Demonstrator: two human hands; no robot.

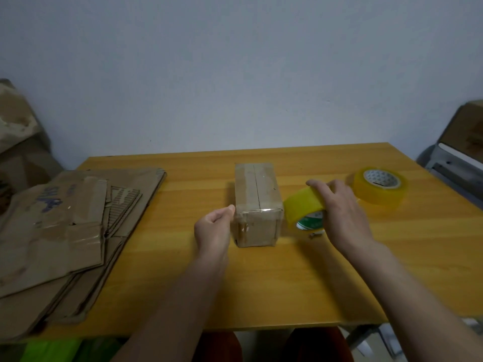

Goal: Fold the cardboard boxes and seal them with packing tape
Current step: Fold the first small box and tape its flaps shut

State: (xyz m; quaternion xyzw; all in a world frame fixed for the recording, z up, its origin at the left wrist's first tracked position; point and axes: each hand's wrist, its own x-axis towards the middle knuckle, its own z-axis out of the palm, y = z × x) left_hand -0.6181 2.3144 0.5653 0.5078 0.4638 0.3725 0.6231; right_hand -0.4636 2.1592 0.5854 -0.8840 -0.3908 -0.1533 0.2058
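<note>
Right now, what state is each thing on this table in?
Small box: folded shut, taped, upright on table.
Flat cardboard: unfolded, stacked.
Held tape roll: gripped by right hand, beside box.
Spare tape roll: lying flat, untouched.
Left hand: thumb against box.

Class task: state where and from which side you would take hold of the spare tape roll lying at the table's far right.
Take the spare tape roll by its yellow outer band, coming from above. It lies flat, core hole up, apart from other things, so opposite sides are free for a grip.
</note>
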